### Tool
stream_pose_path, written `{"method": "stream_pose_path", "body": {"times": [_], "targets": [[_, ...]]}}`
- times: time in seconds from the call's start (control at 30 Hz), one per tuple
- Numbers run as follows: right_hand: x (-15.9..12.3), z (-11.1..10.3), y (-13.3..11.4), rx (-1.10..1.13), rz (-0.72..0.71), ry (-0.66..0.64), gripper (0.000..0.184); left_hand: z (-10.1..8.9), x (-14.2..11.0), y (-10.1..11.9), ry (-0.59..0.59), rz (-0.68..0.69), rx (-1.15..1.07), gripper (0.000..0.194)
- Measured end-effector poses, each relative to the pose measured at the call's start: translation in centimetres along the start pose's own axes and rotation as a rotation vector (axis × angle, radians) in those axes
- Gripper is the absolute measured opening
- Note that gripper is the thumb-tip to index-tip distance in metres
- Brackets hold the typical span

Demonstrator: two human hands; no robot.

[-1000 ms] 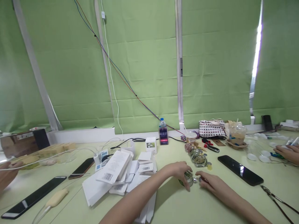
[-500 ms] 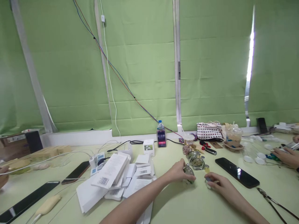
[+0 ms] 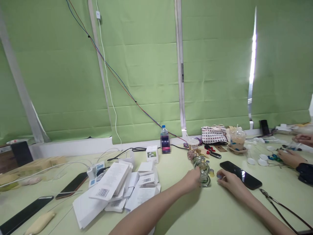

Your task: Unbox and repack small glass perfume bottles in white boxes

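Note:
My left hand [image 3: 192, 180] has its fingers curled at the left edge of a round clear-and-green piece [image 3: 205, 180]; its fingertips are partly hidden. That piece lies at the near end of a row of similar shiny round pieces [image 3: 199, 160], whose exact kind I cannot make out. To the right, my right hand [image 3: 228, 181] pinches a small bluish-grey disc [image 3: 219, 176] between thumb and fingers, just above the table. A small yellowish round piece [image 3: 211, 173] lies between the row and my right hand.
White flat boxes [image 3: 112, 187] are heaped at left. A black phone [image 3: 241, 174] and pliers [image 3: 267, 195] lie at right. Behind stand a bottle [image 3: 165, 140], a lidded cup [image 3: 194, 144] and an iced-drink cup [image 3: 237, 138]. Another person's hand [image 3: 290, 157] works at far right.
My left hand has brought the round clear-and-green piece up against the near end of the row. My right hand keeps its pinch on the small disc. The view has swung slightly right.

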State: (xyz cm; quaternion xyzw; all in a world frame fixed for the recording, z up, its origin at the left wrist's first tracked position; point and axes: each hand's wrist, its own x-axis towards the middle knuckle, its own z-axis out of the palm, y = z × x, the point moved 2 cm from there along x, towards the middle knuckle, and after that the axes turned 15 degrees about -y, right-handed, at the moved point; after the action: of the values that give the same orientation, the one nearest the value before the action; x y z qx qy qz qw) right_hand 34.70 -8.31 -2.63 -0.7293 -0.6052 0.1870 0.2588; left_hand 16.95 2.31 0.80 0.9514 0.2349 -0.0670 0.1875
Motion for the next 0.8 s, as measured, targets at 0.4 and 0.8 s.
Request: {"method": "stream_pose_path", "body": {"times": [0.4,0.8], "targets": [[2.6,0.8,-2.3,-0.506,0.024,0.066,0.024,-0.1,2.9,-0.6,0.114,-0.096,-0.14,0.059],[3.2,-0.4,-0.6,-0.456,0.1,0.03,0.017,0.3,3.7,-0.5,0.171,-0.076,-0.158,0.051]]}}
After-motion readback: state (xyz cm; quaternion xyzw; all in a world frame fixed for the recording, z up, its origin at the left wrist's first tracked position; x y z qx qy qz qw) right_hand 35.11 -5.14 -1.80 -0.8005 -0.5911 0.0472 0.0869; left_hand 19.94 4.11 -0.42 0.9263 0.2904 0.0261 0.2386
